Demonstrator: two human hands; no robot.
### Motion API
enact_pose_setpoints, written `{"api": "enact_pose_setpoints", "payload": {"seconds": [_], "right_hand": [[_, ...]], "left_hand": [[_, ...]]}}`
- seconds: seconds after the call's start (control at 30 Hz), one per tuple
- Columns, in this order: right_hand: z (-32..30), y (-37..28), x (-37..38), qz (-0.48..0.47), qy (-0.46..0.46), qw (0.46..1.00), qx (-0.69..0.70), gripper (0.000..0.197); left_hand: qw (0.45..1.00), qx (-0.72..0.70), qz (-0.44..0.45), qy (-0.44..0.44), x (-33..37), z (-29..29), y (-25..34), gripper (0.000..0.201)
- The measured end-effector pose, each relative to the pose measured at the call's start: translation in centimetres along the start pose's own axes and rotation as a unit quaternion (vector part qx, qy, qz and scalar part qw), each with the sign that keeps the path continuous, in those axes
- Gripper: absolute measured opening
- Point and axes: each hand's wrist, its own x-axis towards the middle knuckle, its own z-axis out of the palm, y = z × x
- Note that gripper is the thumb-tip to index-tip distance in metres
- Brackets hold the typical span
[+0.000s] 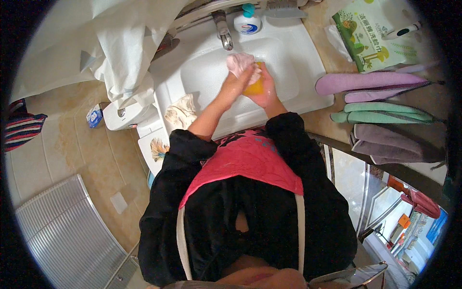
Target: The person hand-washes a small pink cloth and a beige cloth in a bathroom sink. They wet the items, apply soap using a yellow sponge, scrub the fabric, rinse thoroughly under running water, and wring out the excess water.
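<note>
Over the white sink basin (202, 72), my left hand (238, 79) grips a pale pink cloth (239, 62) bunched just below the metal faucet (222, 30). My right hand (266, 89) holds a yellow bar, likely soap (255, 86), pressed against the cloth. Both hands touch each other above the basin. Black sleeves are pushed up on both forearms, and a red apron covers my chest.
A crumpled beige rag (180, 111) lies on the sink's left rim. A white pump bottle (247, 21) stands behind the faucet. Folded towels in purple (365, 82), green (380, 113) and mauve (392, 144) lie on the counter at right, behind them a green packet (368, 33). White fabric (115, 43) hangs at left.
</note>
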Motion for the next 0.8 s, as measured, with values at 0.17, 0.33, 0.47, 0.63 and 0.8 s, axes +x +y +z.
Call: {"api": "enact_pose_setpoints", "payload": {"seconds": [0.17,0.33,0.47,0.63,0.8], "right_hand": [[2.3,4.3,1.0,-0.132,0.199,0.958,-0.16,0.046],[0.8,4.2,-0.9,-0.007,0.159,0.973,-0.167,0.056],[2.9,3.7,-3.3,0.01,0.13,0.97,-0.204,0.046],[-1.2,1.4,-4.1,0.018,0.117,0.991,-0.064,0.046],[0.7,-6.3,-1.5,-0.09,0.059,0.994,-0.027,0.049]], "left_hand": [[0.994,0.054,-0.006,0.092,2.0,0.5,-3.9,0.049],[0.95,0.109,0.264,0.124,-0.7,1.6,-5.2,0.035],[0.939,0.252,0.22,0.084,2.2,-0.2,-5.8,0.033],[0.995,0.018,0.042,0.084,3.6,-1.2,-3.1,0.038],[0.991,0.043,0.011,0.124,2.4,-5.2,-1.7,0.038]]}}
